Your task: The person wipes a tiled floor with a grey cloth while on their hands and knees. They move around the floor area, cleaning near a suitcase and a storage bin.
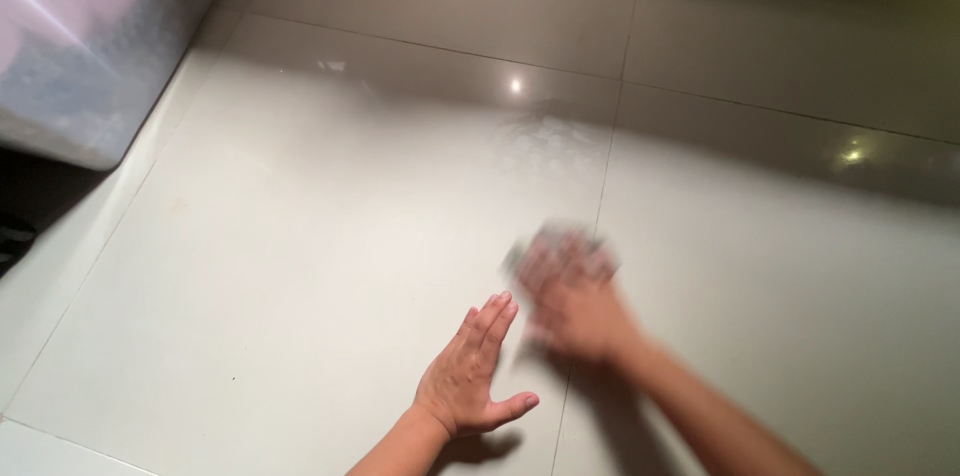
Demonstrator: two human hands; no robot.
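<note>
Left hand (pixel 470 371): flat and open; fingers together and stretched forward, thumb spread to the side; palm down on or just above the floor (pixel 300 236), contact cannot be told; it holds nothing.
Right hand (pixel 575 311): blurred by motion; just to the right of the left hand and slightly farther forward; fingers appear pressed on a pale greyish thing; whether they are closed round it or lying flat on it cannot be told.
Pale thing (pixel 560 254): small, greyish, smeared by blur; kind cannot be told, possibly a cloth or a pad; it lies on the floor under the fingertips of the right hand, close to a tile joint.
Hands, relation: near each other, not touching; the left fingertips point toward the right hand.
Forearms: both bare; they enter from the lower edge of the view.
Floor: glossy pale tiles with thin joints; a dull, streaky patch (pixel 550 136) shows on the tile ahead of the right hand; small light reflections sit farther back.
Container (pixel 90 36): large, translucent, whitish; stands at the upper left corner, well apart from both hands.
Shadow: a dark band crosses the far tiles.
</note>
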